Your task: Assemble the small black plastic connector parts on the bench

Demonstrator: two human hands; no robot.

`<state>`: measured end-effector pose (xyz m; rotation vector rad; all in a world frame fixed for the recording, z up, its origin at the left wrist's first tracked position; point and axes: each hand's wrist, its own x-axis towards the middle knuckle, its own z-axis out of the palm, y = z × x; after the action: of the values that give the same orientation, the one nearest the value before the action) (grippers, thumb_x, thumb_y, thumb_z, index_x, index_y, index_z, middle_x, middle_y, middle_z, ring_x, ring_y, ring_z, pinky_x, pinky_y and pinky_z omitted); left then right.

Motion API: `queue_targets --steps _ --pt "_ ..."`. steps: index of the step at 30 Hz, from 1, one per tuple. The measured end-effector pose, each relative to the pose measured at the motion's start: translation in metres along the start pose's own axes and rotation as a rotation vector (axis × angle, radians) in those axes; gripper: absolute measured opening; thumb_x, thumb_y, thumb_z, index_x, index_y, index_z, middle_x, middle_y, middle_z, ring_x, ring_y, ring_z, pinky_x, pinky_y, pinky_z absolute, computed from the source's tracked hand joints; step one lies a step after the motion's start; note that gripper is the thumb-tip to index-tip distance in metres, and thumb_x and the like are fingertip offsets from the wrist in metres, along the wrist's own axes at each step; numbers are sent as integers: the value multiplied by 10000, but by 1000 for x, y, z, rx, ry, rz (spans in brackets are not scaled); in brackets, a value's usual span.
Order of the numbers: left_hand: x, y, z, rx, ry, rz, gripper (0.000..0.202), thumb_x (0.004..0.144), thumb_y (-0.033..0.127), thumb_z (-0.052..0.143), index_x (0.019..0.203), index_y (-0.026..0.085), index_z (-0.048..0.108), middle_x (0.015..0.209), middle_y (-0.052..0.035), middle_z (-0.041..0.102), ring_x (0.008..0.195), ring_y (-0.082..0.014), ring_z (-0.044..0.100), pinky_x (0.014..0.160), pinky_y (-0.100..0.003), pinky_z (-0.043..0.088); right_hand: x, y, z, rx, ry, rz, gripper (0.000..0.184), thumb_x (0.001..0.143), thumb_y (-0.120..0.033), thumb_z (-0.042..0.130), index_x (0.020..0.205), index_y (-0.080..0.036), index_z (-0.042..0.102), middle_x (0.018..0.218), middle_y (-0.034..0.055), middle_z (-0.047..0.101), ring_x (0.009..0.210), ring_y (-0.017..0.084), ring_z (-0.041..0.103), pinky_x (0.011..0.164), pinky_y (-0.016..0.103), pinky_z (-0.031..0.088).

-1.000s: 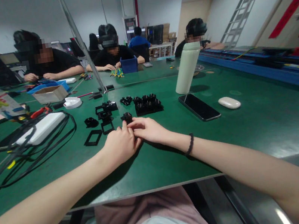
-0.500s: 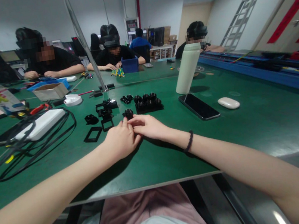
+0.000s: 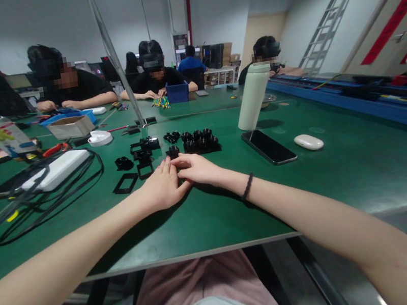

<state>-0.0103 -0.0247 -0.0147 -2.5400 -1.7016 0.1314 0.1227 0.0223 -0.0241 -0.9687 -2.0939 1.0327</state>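
Currently: two hands meeting at a small black part

Both hands are resting low over the green bench (image 3: 251,212), the left hand (image 3: 162,185) and right hand (image 3: 200,168) coming together at the fingers. The small black part (image 3: 173,150) is sitting just beyond the fingertips, only its upper portion showing. I cannot tell whether either hand's fingers are gripping it or merely lying against it. An open black frame (image 3: 126,183) is lying flat, left of the fingers; a block of knobbed black parts (image 3: 201,141) is standing beyond them, to the right.

Handling (judgement): one hand should be steadying the part low against the bench while the other is working it; light, even pressure is probably suiting such a small piece best. Keeping both wrists down should be helping control.

Unclear: the fingers are hiding the part's near side and any contact beneath. Right-hand fingers are covering the left thumb's tip. Black on black is blurring the part's outline and the knobbed block's detail. Both forearms are running out of view.
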Motion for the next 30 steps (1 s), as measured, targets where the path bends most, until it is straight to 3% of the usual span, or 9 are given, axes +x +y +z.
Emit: queue_targets --steps 3,6,9,12,19,24,30 --pt "6 -4 6 -23 5 -7 832 922 548 225 1424 -109 309 1514 -321 259 1449 -359 176 1161 -450 206 2 -3 0 -58 -22 -16 510 724 8 524 1174 -172 682 1267 69 653 1322 210 495 1173 379 292" --pt "10 -8 11 -30 17 -20 837 911 520 243 1428 -138 255 1505 -355 212 1443 -378 171 1144 -493 232 -2 -10 1 -178 -19 -23 570 741 -3 492 1274 -163 615 1377 70 569 1421 222 349 1199 410 242" --pt "12 -9 10 -2 -14 -15 809 899 452 264 1445 -142 207 1516 -353 160 1446 -373 134 1147 -488 225 -7 -15 7 -322 6 -50 626 775 -31 457 1400 -59 467 1509 154 383 1450 235 282 1213 398 213" --pt "11 -7 4 6 -35 -10 783 881 412 294 1461 -109 214 1530 -326 164 1448 -362 134 1145 -485 229 -10 -17 12 -390 10 -93 633 810 -51 400 1442 -26 387 1539 184 302 1445 244 295 1216 425 214" --pt "15 -7 0 -6 -37 -43 786 881 396 357 1466 -109 209 1539 -314 148 1452 -349 125 1163 -436 205 -9 -11 13 -551 17 -194 555 862 -99 362 1405 -21 441 1478 180 425 1412 232 366 1199 411 268" --pt "22 -10 3 53 -38 -13 677 888 287 320 1445 -96 289 1529 -295 225 1443 -342 167 1163 -432 208 -15 -14 12 -616 21 -228 538 903 -123 316 1399 69 397 1477 246 394 1397 264 388 1164 420 333" --pt "30 -16 5 50 -17 -48 661 894 243 323 1450 -108 262 1528 -302 210 1442 -332 177 1157 -421 234 -17 -18 12 -627 37 -218 518 986 -261 261 1425 -26 405 1500 196 386 1407 261 372 1150 450 343"
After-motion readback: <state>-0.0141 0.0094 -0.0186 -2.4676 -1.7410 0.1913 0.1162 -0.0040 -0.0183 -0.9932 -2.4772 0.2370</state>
